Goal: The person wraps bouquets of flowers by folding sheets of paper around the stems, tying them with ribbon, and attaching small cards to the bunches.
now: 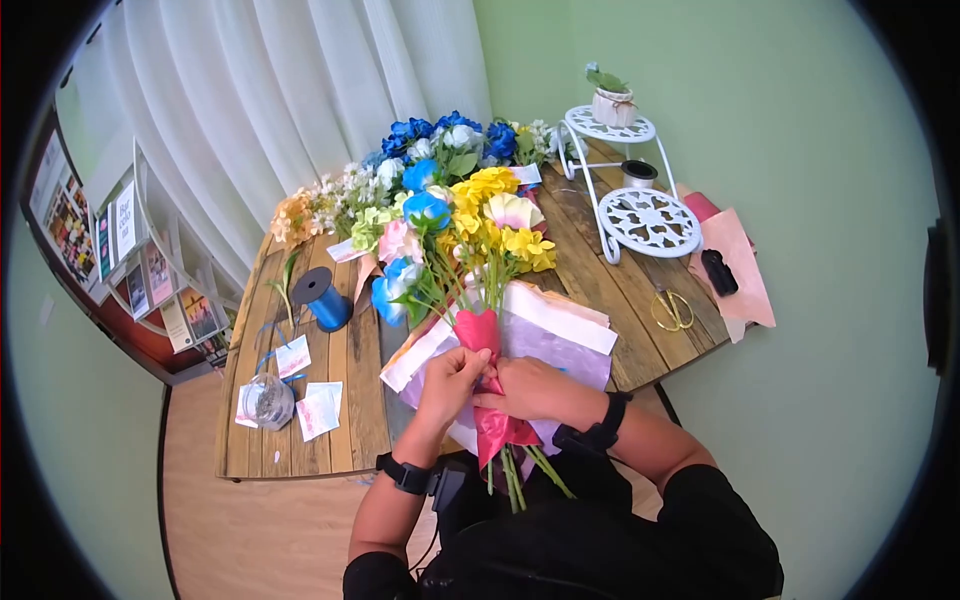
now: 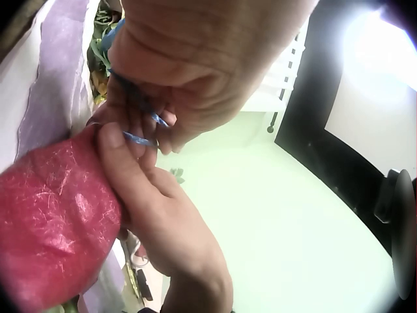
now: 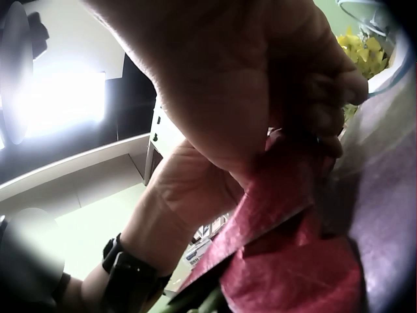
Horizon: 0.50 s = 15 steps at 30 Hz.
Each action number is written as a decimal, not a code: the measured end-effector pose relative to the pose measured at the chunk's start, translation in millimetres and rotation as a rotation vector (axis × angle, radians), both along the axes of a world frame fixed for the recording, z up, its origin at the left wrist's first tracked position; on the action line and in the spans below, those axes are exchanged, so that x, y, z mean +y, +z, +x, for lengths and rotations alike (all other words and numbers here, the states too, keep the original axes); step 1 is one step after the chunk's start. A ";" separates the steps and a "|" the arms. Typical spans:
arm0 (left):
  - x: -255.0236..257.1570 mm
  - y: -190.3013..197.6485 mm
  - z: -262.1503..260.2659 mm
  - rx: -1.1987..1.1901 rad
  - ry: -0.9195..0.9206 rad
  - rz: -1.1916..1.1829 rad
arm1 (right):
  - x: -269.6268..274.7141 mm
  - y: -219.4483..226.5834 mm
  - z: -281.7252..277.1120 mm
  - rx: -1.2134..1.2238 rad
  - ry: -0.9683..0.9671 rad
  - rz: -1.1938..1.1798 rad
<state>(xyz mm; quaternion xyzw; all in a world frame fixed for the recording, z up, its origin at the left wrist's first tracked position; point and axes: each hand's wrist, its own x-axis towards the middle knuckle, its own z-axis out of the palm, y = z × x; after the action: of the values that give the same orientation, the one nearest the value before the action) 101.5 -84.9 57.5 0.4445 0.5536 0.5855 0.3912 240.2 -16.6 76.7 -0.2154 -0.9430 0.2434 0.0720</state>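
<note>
A bouquet of yellow, pink and blue flowers (image 1: 480, 235) lies on the wooden table (image 1: 350, 370), its stems wrapped in red paper (image 1: 482, 332) (image 2: 52, 228) (image 3: 293, 267). Both hands meet at the neck of the wrap. My left hand (image 1: 452, 382) (image 2: 195, 59) pinches a thin blue ribbon (image 2: 141, 139) between its fingertips. My right hand (image 1: 530, 388) (image 3: 260, 85) curls round the red wrap, and its thumb (image 2: 117, 147) pins the ribbon against the paper. Green stems (image 1: 515, 475) stick out below the wrap over the table's front edge.
White and lilac paper sheets (image 1: 565, 335) lie under the bouquet. More flowers (image 1: 440, 140) are heaped at the back. A blue ribbon spool (image 1: 322, 298) stands left, gold scissors (image 1: 672, 310) right, beside a white tiered stand (image 1: 640, 215) and pink paper (image 1: 735, 260). Small cards (image 1: 318, 408) lie front left.
</note>
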 end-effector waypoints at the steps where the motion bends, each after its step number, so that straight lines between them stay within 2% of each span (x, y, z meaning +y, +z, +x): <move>1: -0.2 -1.2 0.1 -0.041 0.010 -0.006 | -0.4 5.6 1.3 -0.005 0.008 0.000; 4: 0.4 -8.5 -2.6 -0.133 -0.004 -0.047 | -1.0 31.6 6.5 -0.144 -0.027 -0.100; 6: -0.9 -9.0 -2.6 -0.140 -0.012 -0.079 | 1.8 44.3 8.6 -0.306 0.046 -0.114; 7: -1.9 -9.0 -2.6 -0.145 -0.025 -0.113 | 3.2 42.5 9.7 -0.310 0.053 -0.111; 10: -5.4 -6.1 0.5 -0.177 -0.031 -0.067 | 6.3 38.3 12.1 -0.249 0.124 -0.016; 12: -9.3 -5.6 -2.0 -0.206 -0.080 -0.039 | 7.0 45.6 9.9 -0.079 0.089 0.043; 13: -12.1 -6.2 -3.7 -0.231 -0.136 -0.011 | 7.4 48.6 9.0 -0.086 0.104 0.035; 15: -15.8 -6.3 -4.6 -0.202 -0.127 -0.059 | 11.0 53.4 5.9 0.095 0.043 0.068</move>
<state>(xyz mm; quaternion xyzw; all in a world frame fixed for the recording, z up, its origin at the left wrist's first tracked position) 96.9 -100.7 51.2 0.4060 0.4992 0.5846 0.4942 246.1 -5.6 130.1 -0.1807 -0.9506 0.2225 0.1188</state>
